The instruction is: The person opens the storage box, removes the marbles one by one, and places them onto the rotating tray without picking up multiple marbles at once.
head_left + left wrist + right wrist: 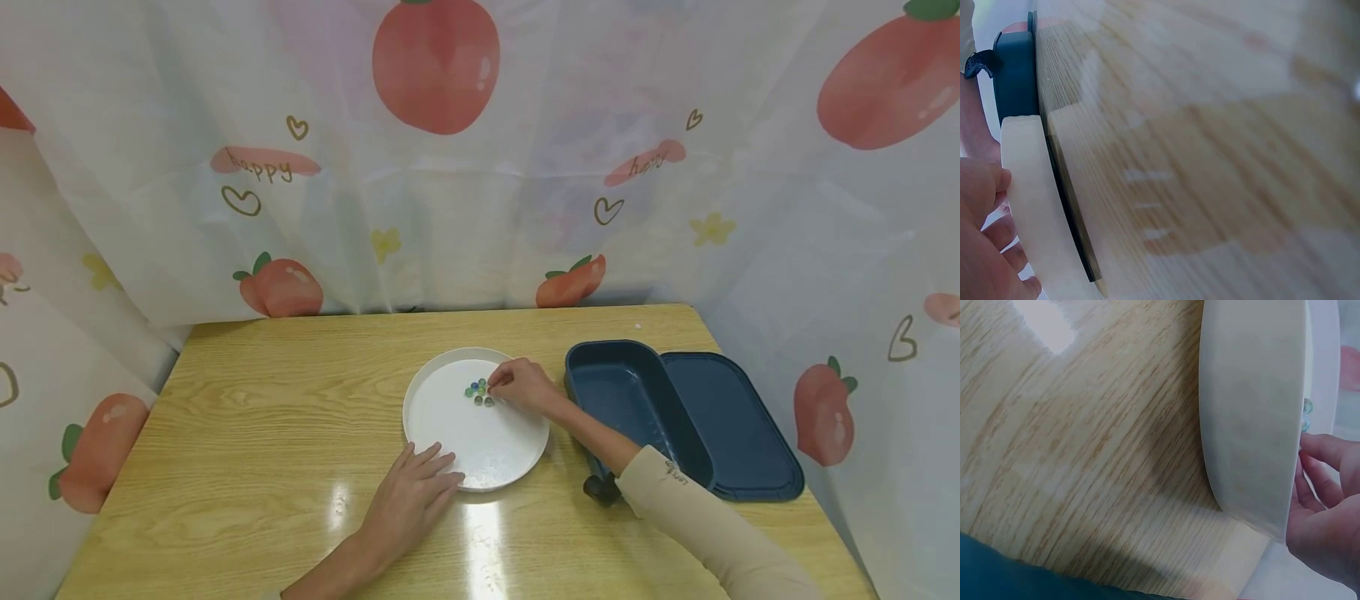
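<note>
A round white tray (510, 450) with a raised wall lies on the table. Several small glass marbles (480, 392), green, blue and brownish, sit in a loose cluster on its floor. My right hand (525, 386) reaches in over the right side, thumb and index finger pinching a marble at the edge of the cluster. In the right wrist view the tray's wall (1254, 412) partly hides those fingertips. My left hand (411, 500) rests with spread fingers on the front left rim; in the left wrist view, its fingers lie along the wall (1029, 187).
A deep dark blue rectangular box (618, 379) stands right of the tray, under my right forearm. Beside it lies a flat dark blue lid (731, 425). A black wrist camera (602, 490) hangs by the right sleeve. Behind the wooden table (262, 417) hangs a printed curtain (465, 217).
</note>
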Motion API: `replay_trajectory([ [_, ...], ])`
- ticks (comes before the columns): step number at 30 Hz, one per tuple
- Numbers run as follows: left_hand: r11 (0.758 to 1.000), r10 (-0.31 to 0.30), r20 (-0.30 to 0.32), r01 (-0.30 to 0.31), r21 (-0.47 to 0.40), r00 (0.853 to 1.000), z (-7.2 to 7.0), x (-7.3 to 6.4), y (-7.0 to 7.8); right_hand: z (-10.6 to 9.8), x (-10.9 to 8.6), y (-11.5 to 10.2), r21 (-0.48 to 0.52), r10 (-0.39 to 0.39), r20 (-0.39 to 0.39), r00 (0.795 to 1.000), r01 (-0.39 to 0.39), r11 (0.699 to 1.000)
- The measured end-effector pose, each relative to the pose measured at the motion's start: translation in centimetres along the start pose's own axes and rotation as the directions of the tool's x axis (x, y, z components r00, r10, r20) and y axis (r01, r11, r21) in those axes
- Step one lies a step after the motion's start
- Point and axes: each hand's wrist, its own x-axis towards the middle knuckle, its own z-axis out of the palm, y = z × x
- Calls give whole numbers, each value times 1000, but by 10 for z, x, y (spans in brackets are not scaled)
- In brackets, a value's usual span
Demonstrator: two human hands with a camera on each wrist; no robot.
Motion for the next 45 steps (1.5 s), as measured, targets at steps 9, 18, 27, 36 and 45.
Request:
replay_trajectory([
  [9,1000,-7,14,7,0,1000,0,0,1,0,-2,-3,-21,-9,-4,1000,9,1000],
  [18,1000,-5,6,5,0,1000,-1,1,1,-1,0,-3,-35,-7,-8,1000,7,999],
  [27,1000,-6,8,6,2,1000,0,1,1,-22,-10,-13,-45,-73,-4,997,72,996],
  [36,1000,-9,6,9,-1,1000,-1,1,1,-57,-32,-18,35,-101,-18,995,102,994],
  [45,1000,-4,-8,4,-9,1000,0,0,1,-88,-59,-1,93,-42,-61,997,48,995],
])
